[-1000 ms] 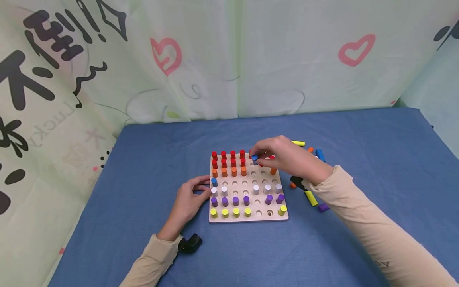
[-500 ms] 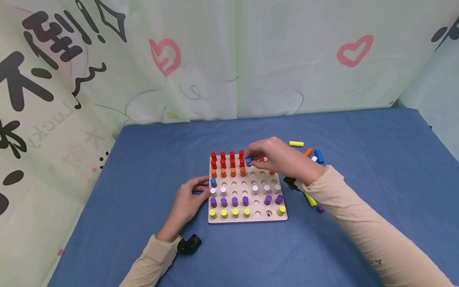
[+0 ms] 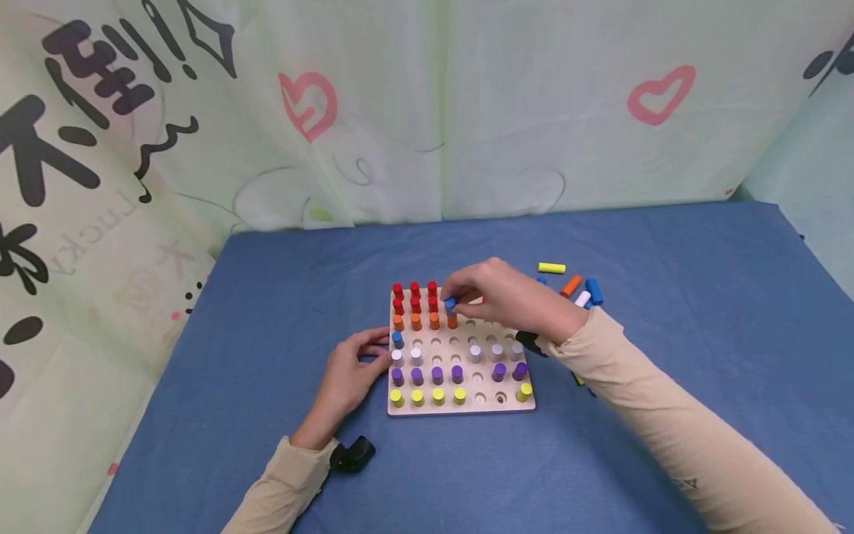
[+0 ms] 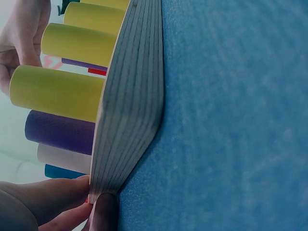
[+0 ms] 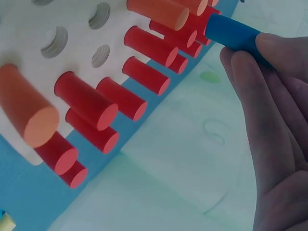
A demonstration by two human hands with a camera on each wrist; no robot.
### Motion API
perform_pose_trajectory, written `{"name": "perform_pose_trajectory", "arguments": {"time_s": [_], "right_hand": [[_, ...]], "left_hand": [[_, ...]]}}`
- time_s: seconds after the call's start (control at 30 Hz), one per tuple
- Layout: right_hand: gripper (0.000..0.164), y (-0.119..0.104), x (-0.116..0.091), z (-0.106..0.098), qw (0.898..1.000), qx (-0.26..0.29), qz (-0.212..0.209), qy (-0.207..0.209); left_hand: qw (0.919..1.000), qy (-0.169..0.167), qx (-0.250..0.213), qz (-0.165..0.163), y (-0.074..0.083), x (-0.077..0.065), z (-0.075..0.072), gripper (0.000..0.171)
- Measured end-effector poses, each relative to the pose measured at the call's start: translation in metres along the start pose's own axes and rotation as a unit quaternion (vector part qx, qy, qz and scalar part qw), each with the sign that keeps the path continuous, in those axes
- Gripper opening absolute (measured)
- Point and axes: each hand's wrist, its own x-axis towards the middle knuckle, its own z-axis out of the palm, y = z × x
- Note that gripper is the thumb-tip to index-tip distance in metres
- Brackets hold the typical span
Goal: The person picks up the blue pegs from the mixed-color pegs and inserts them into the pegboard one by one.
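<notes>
A pale wooden pegboard (image 3: 465, 351) holds rows of standing pegs: red at the back, then orange, blue, white, purple and yellow in front. My right hand (image 3: 503, 297) pinches a blue peg (image 5: 236, 37) between thumb and fingers, above the board's back half. It hangs tilted in the right wrist view, near the red and orange pegs. At the board's left side, my left hand (image 3: 350, 373) rests its fingertips against the edge, beside the standing blue peg (image 3: 397, 340) and a white peg (image 3: 396, 357). The right hand hides part of the back rows.
Right of the board lie loose pegs: a yellow peg (image 3: 551, 268), an orange peg (image 3: 571, 285), a blue peg (image 3: 594, 291) and a white peg (image 3: 583, 299). The right forearm partly covers others. Behind the blue tablecloth (image 3: 313, 282) hangs a printed curtain (image 3: 494, 148).
Carrying the blue peg, my right hand has moved left across the board's back rows. More loose pegs show behind the forearm. My left hand stays at the board's edge.
</notes>
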Motion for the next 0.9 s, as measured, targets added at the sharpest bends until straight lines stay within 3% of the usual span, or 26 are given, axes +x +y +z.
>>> {"name": "perform_pose_trajectory", "arguments": {"time_s": [0.37,0.63,0.9], "right_hand": [[0.019,-0.005,0.010,0.005,1.000,0.009,-0.001,-0.027],[0.016,-0.007,0.016,0.010,0.999,0.008,-0.031,-0.034],[0.017,-0.010,0.023,0.014,0.999,-0.002,-0.020,-0.038]], "left_hand": [[1.0000,0.000,0.003,-0.008,0.001,0.000,0.000,0.043],[0.9999,-0.004,0.002,-0.013,0.000,0.000,0.001,0.043],[1.0000,-0.005,-0.003,-0.005,0.000,0.001,0.000,0.043]]}}
